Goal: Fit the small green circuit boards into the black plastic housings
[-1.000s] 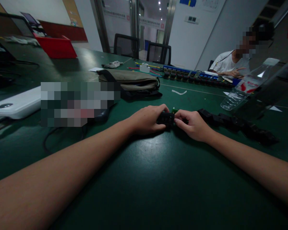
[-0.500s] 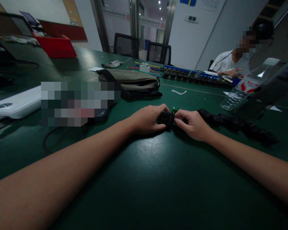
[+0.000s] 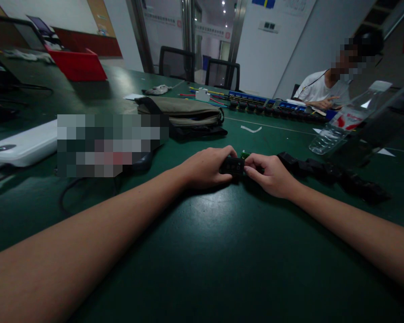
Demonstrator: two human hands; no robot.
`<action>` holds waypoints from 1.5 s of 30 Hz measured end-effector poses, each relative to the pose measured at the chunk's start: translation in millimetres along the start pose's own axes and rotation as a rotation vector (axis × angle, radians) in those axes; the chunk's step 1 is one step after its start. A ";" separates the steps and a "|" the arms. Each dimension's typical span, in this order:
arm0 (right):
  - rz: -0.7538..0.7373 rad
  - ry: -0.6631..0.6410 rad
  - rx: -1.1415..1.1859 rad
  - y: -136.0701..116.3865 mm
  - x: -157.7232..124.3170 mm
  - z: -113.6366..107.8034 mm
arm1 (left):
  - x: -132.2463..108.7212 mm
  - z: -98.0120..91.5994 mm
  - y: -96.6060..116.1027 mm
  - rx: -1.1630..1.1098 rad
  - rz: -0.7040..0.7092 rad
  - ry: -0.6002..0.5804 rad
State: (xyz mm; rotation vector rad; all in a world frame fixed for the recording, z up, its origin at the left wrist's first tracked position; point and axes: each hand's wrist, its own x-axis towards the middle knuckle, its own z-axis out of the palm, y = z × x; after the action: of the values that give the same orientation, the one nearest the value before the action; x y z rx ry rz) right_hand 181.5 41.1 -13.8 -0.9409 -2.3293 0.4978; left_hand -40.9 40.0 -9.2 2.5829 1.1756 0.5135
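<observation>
My left hand (image 3: 211, 168) is closed around a small black plastic housing (image 3: 234, 166), thumb along its near side and fingers over the far side. At the housing's right end, my right hand (image 3: 267, 174) pinches with thumb and forefinger. Just beyond those fingertips a bit of green circuit board (image 3: 245, 155) shows, mostly hidden by the right hand. A row of similar black housings (image 3: 330, 174) lies on the table to the right of my right hand.
On the green table (image 3: 202, 251) lies a grey-green pouch (image 3: 188, 110) beyond my hands. A plastic bottle (image 3: 336, 121) stands tilted in view at right. Blue-and-black modules (image 3: 265, 103) with wires lie further back, near a seated person (image 3: 323, 87). A red bin (image 3: 81, 65) is far left.
</observation>
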 end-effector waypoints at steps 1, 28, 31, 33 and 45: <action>0.004 -0.003 0.001 -0.2 0.0 -0.1 | 0.0 -0.1 0.1 0.002 0.001 -0.001; 0.017 -0.015 0.009 -0.2 1.1 -0.4 | 0.0 0.6 -0.9 -0.004 0.001 0.003; 0.021 -0.010 0.015 -0.5 1.0 -0.3 | 0.1 0.6 -0.7 -0.004 0.002 0.010; 0.020 -0.009 0.017 -0.6 1.0 -0.3 | 0.3 0.4 -0.4 -0.008 -0.001 0.011; 0.018 -0.011 0.022 -0.1 0.6 0.0 | -0.3 0.9 -1.0 -0.007 0.004 0.009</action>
State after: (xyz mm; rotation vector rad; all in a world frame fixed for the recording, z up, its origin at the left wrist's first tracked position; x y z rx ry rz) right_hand 181.1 41.5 -13.5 -0.9513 -2.3225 0.5365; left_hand -41.4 40.3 -10.4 2.5800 1.1699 0.5294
